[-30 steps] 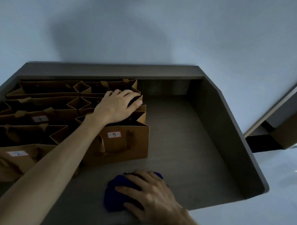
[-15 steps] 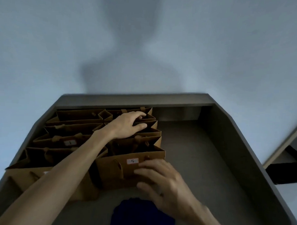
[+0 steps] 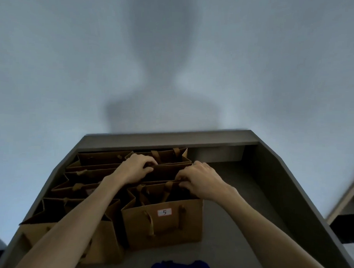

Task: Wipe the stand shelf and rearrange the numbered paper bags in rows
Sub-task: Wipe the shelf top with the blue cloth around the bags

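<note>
Left hand (image 3: 136,168) and right hand (image 3: 198,181) both pinch the rim of a middle paper bag (image 3: 166,172). Bag 5 (image 3: 163,223) stands nearest. Blue cloth (image 3: 179,267) lies on the near shelf (image 3: 240,196).

We see dim, bluish light; our shadow (image 3: 160,73) falls on the wall (image 3: 54,59) at twelve o'clock, edges softly blurred and bowed.

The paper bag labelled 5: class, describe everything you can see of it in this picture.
The brown paper bag labelled 5 stands upright and open at the front of the right-hand row on the grey stand shelf. A small white label bearing the number sits high on its front face, between two flat brown handle straps. The right hand rests at its back rim. Another bag stands against its left side.
</note>
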A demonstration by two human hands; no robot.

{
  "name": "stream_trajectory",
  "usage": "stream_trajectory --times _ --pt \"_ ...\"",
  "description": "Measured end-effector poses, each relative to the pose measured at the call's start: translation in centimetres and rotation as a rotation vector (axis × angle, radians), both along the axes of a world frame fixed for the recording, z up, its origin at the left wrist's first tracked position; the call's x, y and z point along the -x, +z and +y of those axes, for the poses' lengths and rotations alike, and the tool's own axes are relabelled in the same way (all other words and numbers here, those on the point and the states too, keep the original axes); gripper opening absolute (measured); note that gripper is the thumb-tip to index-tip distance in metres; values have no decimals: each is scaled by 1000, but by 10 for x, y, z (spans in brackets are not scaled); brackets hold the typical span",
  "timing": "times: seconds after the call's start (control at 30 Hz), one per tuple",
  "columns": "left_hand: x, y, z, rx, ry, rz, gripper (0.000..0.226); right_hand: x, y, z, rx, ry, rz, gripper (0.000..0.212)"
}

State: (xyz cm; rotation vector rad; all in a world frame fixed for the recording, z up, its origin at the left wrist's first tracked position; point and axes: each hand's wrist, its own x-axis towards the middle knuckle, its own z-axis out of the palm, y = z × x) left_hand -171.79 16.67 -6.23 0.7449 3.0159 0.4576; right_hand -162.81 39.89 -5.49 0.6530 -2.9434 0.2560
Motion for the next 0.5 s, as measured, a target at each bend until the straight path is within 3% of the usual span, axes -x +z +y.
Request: stream_trajectory --times 0.23,0.5 --pt "-2 0 31 12 -85 164 26 -3 5 29 16 -78 64 21" --pt "0 6 117 -53 -214 192 26 -28 13 103 6 -271 53 21"
